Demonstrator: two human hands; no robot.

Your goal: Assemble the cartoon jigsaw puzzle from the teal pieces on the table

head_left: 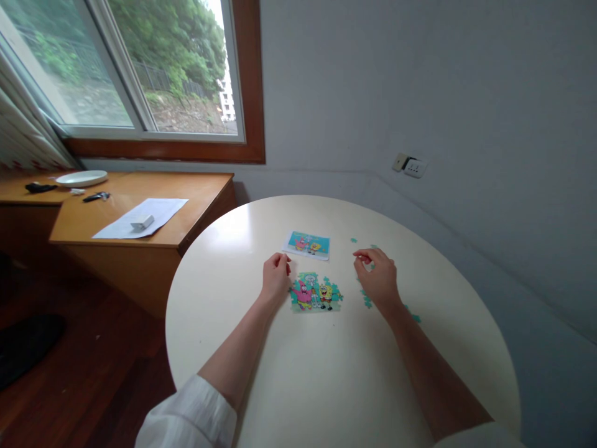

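A partly joined jigsaw puzzle [317, 297] lies flat on the round table, showing a pink starfish, a pale squid-like figure and a yellow sponge character. Its top and right edges are uneven. My left hand [277, 275] rests closed at its upper left corner; whatever the curled fingers may hold is hidden. To the right of the puzzle, my right hand [379, 277] hovers over loose green puzzle pieces [366, 300], thumb and forefinger bent towards each other in a pinch. Anything between those fingertips is too small to make out. Behind the puzzle lies a picture card [308, 245] with the same characters.
One loose puzzle piece [354, 240] lies towards the back of the cream round table [326, 386], and another green piece [415, 318] is beside my right wrist. On the left, a wooden desk [200, 186] bears paper [161, 211], a small white box [142, 222] and a white plate [81, 179].
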